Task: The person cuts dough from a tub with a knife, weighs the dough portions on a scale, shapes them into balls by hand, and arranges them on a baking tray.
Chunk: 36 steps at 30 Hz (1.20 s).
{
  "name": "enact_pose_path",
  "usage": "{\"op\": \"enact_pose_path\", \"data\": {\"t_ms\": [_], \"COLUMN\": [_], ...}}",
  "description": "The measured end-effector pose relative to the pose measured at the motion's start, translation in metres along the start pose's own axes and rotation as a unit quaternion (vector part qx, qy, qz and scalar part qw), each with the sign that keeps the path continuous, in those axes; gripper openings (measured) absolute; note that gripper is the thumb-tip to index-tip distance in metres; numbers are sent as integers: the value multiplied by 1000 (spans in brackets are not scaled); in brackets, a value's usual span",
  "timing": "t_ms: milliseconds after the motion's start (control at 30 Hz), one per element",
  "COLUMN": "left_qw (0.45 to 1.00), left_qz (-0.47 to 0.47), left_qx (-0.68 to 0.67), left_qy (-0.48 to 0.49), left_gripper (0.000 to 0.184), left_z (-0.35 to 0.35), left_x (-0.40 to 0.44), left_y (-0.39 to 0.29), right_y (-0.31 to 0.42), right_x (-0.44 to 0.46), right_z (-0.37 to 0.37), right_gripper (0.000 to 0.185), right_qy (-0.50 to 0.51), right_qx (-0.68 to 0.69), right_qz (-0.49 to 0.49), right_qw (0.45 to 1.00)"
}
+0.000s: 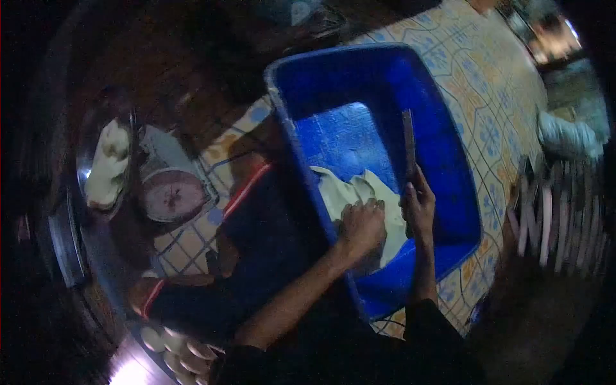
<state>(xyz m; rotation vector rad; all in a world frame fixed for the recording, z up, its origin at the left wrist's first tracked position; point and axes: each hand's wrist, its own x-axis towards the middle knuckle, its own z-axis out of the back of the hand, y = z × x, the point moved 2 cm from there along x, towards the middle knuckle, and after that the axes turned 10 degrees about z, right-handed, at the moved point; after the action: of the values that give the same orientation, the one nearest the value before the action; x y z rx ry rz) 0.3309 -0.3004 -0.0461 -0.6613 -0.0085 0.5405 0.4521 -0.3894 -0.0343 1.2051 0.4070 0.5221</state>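
Looking down from the head camera, I have both hands working inside a deep blue tub (452,186). Pale dough (340,191) lies against the tub's near side, one edge raised in soft folds, while the blue floor beyond it shows bare and shiny. My left hand (362,228) rests on the dough, its fingers curled into it; whether they pinch it or only press, I cannot tell. The fingers of my right hand (420,208) are wrapped around a narrow flat bar (409,144), which stands roughly upright above the tub, just beside the dough. Beneath the tub spreads a flower-patterned surface (487,135). Well off to the left sit a shiny tray (133,138) bearing more pale dough and, next to it, a round pinkish disc (172,196). Rounded pale lumps (179,353) cluster at the lower left, near a bright glare.
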Motion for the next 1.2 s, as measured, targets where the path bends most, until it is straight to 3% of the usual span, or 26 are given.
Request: {"op": "enact_pose_path", "data": {"t_ms": [67, 133, 200, 233, 267, 300, 333, 367, 400, 467, 600, 667, 733, 767, 800, 867, 900, 933, 1000, 1067, 1100, 1200], "left_qw": [994, 988, 979, 972, 970, 956, 939, 933, 933, 963, 984, 982, 964, 948, 949, 935, 947, 948, 979, 987, 982, 960], "left_qz": [-33, -113, -182, -142, -148, -184, -216, -208, -209, -148, -53, -83, -256, -249, -247, -251, -261, -260, -166, -88, -59, 7], "left_qx": [-63, -77, 6, 79, 80, 120, 158, 165, 166, 86, 40, 49, 17, 101, 99, 146, 112, 115, 18, -117, -176, -280], "left_qy": [89, 68, 95, 171, 177, 196, 214, 243, 241, 210, 167, 163, 73, 172, 170, 201, 147, 143, 113, 60, 30, -27], "left_gripper": [26, 27, 29, 25, 25, 21, 18, 12, 12, 13, 36, 45, 28, 19, 19, 11, 10, 10, 12, 11, 12, 16], "left_z": [1, -11, -34, -45, -42, -39, -38, -39, -37, -25, -25, -29, -31, -35, -37, -32, -37, -38, -26, -18, -15, -3], "left_x": [2, -4, -12, -23, -19, -18, -18, -16, -17, -17, -14, -16, -20, -18, -19, -18, -20, -20, -14, -11, -9, -10], "left_y": [0, -11, -12, -7, -8, -8, -10, -13, -15, -17, -17, -18, -22, -16, -16, -19, -14, -14, -20, -19, -18, -16], "right_y": [5, 16, 16, 11, 5, -9, -18, -21, -24, -42, -38, -37, -35, -27, -22, -30, -29, -29, -41, -39, -32, 6], "right_x": [-6, -23, -40, -49, -52, -58, -68, -76, -83, -92, -99, -95, -92, -91, -92, -93, -92, -93, -94, -105, -114, -147], "right_z": [8, 28, 45, 51, 57, 56, 59, 57, 53, 46, 30, 40, 48, 51, 53, 49, 46, 41, 28, 14, 14, 28], "right_gripper": [48, 48, 48, 47, 47, 46, 46, 45, 45, 43, 43, 45, 47, 46, 46, 46, 46, 46, 46, 45, 45, 46], "right_qy": [-44, -81, -104, -100, -93, -98, -102, -68, -32, 29, 62, -58, -89, -85, -79, -73, -49, -26, 5, 138, 140, 182], "right_qx": [-6, -3, -3, -7, -9, -41, -43, -41, -39, -47, -69, -16, 32, 31, 29, 18, 19, 20, -6, -77, -76, 71], "right_qz": [7, -5, -14, -37, -59, 0, -4, -55, -102, -97, -117, -76, -83, -106, -129, -86, -90, -97, -138, -188, -187, -244], "right_qw": [999, 997, 994, 994, 994, 994, 994, 995, 994, 994, 989, 995, 992, 990, 988, 993, 995, 995, 990, 969, 969, 950]}}
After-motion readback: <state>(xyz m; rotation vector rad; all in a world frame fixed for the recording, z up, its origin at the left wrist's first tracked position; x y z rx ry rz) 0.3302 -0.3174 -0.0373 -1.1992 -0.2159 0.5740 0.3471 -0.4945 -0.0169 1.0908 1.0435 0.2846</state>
